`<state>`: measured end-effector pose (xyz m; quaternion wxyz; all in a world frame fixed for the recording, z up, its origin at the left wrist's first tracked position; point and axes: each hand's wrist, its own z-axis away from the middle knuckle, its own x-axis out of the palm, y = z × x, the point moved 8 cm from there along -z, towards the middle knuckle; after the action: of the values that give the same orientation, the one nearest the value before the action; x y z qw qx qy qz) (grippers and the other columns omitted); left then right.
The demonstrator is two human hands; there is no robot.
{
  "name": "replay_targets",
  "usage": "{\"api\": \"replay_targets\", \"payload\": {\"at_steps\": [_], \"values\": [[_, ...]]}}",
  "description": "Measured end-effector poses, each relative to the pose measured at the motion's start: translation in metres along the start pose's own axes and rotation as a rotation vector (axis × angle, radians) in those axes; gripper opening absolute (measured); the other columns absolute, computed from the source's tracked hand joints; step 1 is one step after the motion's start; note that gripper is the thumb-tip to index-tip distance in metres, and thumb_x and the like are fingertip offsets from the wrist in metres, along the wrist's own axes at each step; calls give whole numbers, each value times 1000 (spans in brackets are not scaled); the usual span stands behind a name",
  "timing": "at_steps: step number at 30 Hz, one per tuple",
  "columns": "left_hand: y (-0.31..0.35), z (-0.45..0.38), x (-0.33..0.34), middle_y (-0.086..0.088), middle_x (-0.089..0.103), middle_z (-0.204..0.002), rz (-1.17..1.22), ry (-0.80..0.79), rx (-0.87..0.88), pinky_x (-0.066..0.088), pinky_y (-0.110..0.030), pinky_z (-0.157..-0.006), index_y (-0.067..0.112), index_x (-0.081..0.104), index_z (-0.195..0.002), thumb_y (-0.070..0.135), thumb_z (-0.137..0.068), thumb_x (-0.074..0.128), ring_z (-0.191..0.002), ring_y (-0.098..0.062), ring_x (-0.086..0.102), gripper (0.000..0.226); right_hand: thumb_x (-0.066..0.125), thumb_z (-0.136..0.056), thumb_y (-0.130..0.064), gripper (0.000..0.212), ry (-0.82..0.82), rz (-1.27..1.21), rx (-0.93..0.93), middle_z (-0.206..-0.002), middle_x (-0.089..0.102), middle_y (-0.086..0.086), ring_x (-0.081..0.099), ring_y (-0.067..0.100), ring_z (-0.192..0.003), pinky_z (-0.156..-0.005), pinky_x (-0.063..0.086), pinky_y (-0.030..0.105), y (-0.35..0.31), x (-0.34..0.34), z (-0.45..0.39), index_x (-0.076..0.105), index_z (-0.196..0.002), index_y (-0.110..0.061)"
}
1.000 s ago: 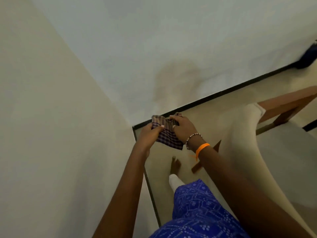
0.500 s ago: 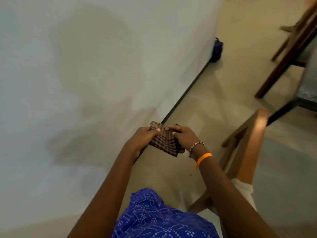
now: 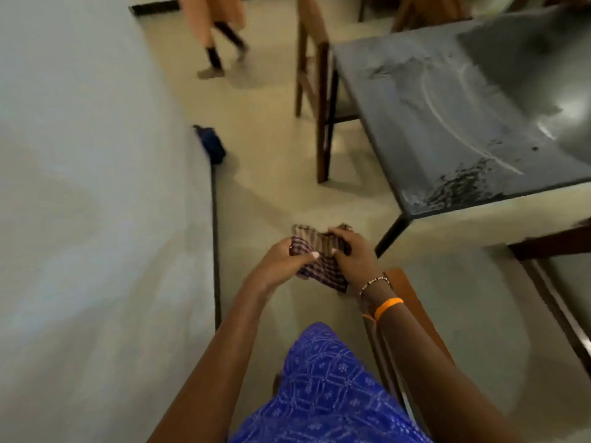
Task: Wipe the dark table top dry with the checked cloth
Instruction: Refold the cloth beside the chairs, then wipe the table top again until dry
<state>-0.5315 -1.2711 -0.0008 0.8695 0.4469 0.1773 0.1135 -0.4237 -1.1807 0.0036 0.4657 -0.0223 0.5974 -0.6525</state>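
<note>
From the head camera, you have the checked cloth (image 3: 315, 257) bunched between both hands at waist height, over the floor (image 3: 275, 161) and not yet at the table (image 3: 447, 100). Your left hand (image 3: 281, 262) has its grip clamped on the cloth's near-left edge, thumb across the top. Your right hand (image 3: 350, 251) has fingers curled over the far-right edge, pinching it too. The cloth sags between them, partly folded.

The dark table top stands ahead and to your right, well apart from your hands. It shows pale curved streaks and speckled patches near the front corner, which I judge to be water, so the wiping has yet to begin.

The risks from here:
- A loosely gathered cloth may trail an edge and only smear the wet streaks; fold it into a flat pad first.
- The wooden chair (image 3: 315, 91) stands just beside the table's left edge, and your hip or arm could catch it as you step in.
- Another person (image 3: 214, 30) is walking at the far end of the floor; mind them if you circle round.
- The picture is blurred, so finer detail of the wet patches cannot be told.
</note>
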Motion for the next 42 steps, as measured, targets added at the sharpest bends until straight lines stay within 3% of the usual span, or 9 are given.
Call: {"api": "replay_targets", "payload": {"at_steps": [3,6,12,19,25,29,33,36,42], "values": [[40,-74,18,-8,62,-94,-54,-121,79,53,-17,-59,4,53,-113,1,-83,62,-75,-12,60,32,53,-81,10,51,244,-87,57,-128,52,19,48,28,-122,-96,24,8,12,-47,-53,55,-128,-9],[81,-142,37,-8,61,-103,-154,-210,143,51,-21,-68,6,48,-123,1,-81,63,-84,-14,59,44,55,-80,11,50,413,-142,68,-125,53,18,50,28,-120,-98,30,14,22,-85,-107,57,-126,-8],[185,-256,89,-4,59,-116,-301,-424,165,51,-24,-75,14,43,-131,8,-87,58,-93,-14,58,47,57,-83,8,47,616,-206,157,-130,53,19,49,32,-122,-100,37,26,39,-175,-214,57,-127,-9],[280,-349,152,10,54,-114,-356,-644,158,50,-33,-91,19,37,-137,21,-91,55,-95,-7,56,50,50,-80,15,54,805,-237,310,-134,47,20,46,32,-125,-103,32,21,67,-261,-291,54,-129,-7],[347,-428,214,9,47,-116,-398,-786,181,44,-8,-65,17,35,-139,16,-92,53,-96,-4,51,51,44,-77,19,57,1017,-212,397,-131,47,23,48,34,-122,-102,31,19,91,-333,-353,53,-129,-4],[405,-489,270,-1,38,-145,-470,-916,244,35,-32,-107,12,25,-145,16,-91,53,-130,-16,40,61,47,-77,13,60,1182,-160,529,-135,42,23,46,37,-124,-108,35,34,120,-401,-397,51,-132,-9],[432,-557,298,-6,27,-153,-610,-931,280,28,-36,-112,12,19,-146,20,-91,54,-137,-22,31,66,52,-91,-32,64,1007,163,965,-159,6,9,12,36,-143,-113,14,55,166,-433,-442,22,-147,-27],[450,-612,291,-9,33,-148,-708,-807,427,27,-35,-112,12,30,-142,21,-90,55,-136,-23,32,59,39,-94,-49,64,840,278,991,-160,-3,10,-6,36,-145,-114,-1,57,188,-425,-484,10,-149,-30],[491,-700,246,-1,39,-141,-715,-517,591,27,-37,-113,19,39,-136,21,-92,52,-133,-19,31,47,29,-91,-53,65,840,486,933,-158,4,17,-3,41,-144,-116,-2,53,178,-449,-565,15,-148,-27]]}}
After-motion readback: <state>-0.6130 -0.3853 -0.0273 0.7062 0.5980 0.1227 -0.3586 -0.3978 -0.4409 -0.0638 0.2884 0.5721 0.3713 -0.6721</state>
